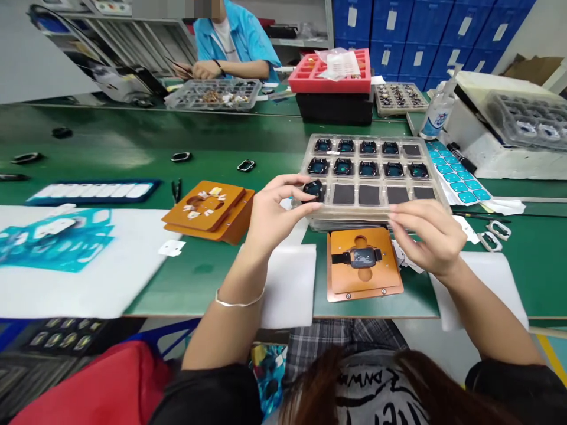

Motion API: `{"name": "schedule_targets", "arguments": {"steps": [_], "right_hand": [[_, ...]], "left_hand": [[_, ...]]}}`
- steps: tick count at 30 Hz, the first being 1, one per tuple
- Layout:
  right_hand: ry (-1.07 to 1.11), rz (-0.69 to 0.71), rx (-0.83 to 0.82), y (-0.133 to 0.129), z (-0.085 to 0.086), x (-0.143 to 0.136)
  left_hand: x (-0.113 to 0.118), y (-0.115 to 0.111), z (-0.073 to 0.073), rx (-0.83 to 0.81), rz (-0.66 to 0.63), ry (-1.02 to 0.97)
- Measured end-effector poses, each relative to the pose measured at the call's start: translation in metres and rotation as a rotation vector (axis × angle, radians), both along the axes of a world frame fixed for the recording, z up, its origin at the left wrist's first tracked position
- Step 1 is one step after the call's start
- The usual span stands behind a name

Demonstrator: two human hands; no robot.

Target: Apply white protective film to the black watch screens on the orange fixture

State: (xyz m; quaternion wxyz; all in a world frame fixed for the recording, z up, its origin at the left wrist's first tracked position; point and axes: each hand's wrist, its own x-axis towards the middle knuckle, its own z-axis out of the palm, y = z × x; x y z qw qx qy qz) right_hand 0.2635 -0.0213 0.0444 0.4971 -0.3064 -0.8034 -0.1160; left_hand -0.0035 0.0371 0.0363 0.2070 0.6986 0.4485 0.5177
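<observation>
My left hand [283, 209] grips a black watch case [313, 190] between thumb and fingers, over the front left compartment of a clear divided tray [376, 211]. Similar black cases sit in the two rear rows of that tray; several front compartments show only dark pads. At the tray's front edge, my right hand [427, 233] has its thumb and index finger pinched together; whatever may be between them is too small to make out. Below, between my hands, an orange fixture [343, 277] holds a watch-shaped piece [364, 257] with black strap parts.
A second orange fixture [208, 206] stands to the left, near black tweezers [176, 190]. Blue sticker sheets [460, 177] lie right of the tray, by a clear bottle [436, 115]. Across the bench, a person in a blue shirt [257, 38] works over a parts tray [215, 94].
</observation>
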Motion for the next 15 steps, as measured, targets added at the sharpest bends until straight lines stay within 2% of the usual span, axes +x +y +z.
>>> {"name": "schedule_targets", "arguments": {"steps": [2, 3, 5, 7, 9, 12, 15], "right_hand": [[0.074, 0.045, -0.07, -0.005, -0.001, -0.007], [0.126, 0.068, -0.177, -0.007, -0.002, -0.011], [0.27, 0.183, -0.506, -0.01, -0.004, -0.019], [0.444, 0.4, -0.857, -0.011, -0.008, -0.025], [0.598, 0.598, -1.109, -0.011, -0.013, -0.03], [0.716, 0.714, -1.279, -0.008, -0.018, -0.031], [0.716, 0.721, -1.282, -0.007, -0.017, -0.027]], "left_hand": [[0.011, -0.011, -0.001, 0.095, -0.001, -0.102], [0.016, -0.016, -0.002, 0.154, -0.033, -0.123], [0.026, -0.025, -0.006, 0.276, -0.164, -0.114], [0.034, -0.031, -0.011, 0.387, -0.319, -0.07], [0.038, -0.033, -0.016, 0.46, -0.41, -0.013], [0.04, -0.034, -0.019, 0.473, -0.422, 0.078], [0.036, -0.031, -0.016, 0.476, -0.441, 0.145]]}}
